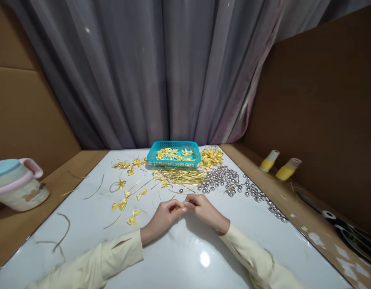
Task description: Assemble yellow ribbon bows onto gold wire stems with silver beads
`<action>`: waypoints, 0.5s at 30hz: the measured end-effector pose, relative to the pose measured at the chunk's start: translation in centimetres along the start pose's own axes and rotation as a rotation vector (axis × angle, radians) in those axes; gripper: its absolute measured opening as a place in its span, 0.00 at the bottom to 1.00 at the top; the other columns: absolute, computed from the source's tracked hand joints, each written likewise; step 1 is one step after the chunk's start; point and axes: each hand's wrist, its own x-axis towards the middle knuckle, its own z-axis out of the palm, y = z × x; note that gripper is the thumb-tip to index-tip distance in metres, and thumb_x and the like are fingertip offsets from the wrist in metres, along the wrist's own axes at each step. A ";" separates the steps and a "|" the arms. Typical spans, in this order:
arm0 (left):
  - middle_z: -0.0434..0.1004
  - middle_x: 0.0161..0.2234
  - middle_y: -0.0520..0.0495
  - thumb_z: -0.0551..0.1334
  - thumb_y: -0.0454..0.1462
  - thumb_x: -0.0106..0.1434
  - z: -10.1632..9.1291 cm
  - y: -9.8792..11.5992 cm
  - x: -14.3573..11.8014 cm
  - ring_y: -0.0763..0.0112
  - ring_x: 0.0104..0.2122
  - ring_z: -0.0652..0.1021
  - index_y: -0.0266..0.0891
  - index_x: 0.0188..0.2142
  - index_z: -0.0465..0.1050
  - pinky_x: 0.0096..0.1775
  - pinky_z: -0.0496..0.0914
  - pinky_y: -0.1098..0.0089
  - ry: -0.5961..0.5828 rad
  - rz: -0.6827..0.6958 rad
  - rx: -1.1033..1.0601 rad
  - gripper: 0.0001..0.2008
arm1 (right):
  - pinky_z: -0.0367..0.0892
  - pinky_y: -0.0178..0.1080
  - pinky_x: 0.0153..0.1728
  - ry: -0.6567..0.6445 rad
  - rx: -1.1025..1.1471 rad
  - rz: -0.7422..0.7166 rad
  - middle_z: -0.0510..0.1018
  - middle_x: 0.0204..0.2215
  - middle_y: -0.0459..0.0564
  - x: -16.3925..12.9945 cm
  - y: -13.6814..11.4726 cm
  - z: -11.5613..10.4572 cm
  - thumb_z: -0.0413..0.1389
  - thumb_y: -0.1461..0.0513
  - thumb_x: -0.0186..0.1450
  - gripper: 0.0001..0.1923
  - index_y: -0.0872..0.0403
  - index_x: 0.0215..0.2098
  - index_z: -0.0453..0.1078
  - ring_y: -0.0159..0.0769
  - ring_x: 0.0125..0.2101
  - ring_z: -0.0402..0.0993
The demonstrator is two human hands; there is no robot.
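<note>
My left hand and my right hand meet fingertip to fingertip low over the white table, pinching something small between them that I cannot make out. Just beyond them lies a bundle of thin gold wire ties. Several yellow ribbon bows are scattered to the left. A pile of silver bells spreads to the right. At the back stands a turquoise basket with yellow bows inside, and a heap of gold bows lies beside it.
A pastel lidded jug stands on the left wooden ledge. Two yellow thread spools lie on the right ledge, with black scissors nearer me. Loose ribbon strands lie at the table's left. Curtain and cardboard walls enclose the space.
</note>
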 end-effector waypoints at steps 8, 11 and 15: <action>0.70 0.23 0.50 0.63 0.44 0.52 -0.6 0.2 0.5 0.73 0.24 0.66 0.34 0.25 0.73 0.27 0.59 0.73 0.075 -0.008 -0.080 0.13 | 0.61 0.31 0.19 -0.228 0.276 0.062 0.71 0.20 0.46 0.3 0.1 -0.8 0.54 0.52 0.60 0.17 0.59 0.31 0.72 0.28 0.19 0.65; 0.69 0.20 0.51 0.64 0.46 0.52 -0.6 0.3 0.5 0.74 0.22 0.64 0.34 0.25 0.74 0.25 0.57 0.74 0.078 -0.023 -0.103 0.14 | 0.61 0.30 0.20 -0.218 0.317 0.071 0.73 0.20 0.47 0.2 -0.1 -0.4 0.57 0.53 0.56 0.17 0.60 0.31 0.74 0.28 0.19 0.65; 0.69 0.19 0.51 0.64 0.45 0.51 -0.6 0.4 0.4 0.75 0.21 0.64 0.34 0.25 0.74 0.24 0.56 0.74 0.069 -0.034 -0.109 0.13 | 0.58 0.30 0.19 -0.137 0.320 0.096 0.70 0.15 0.45 0.2 0.0 0.1 0.56 0.58 0.57 0.12 0.60 0.27 0.74 0.26 0.16 0.62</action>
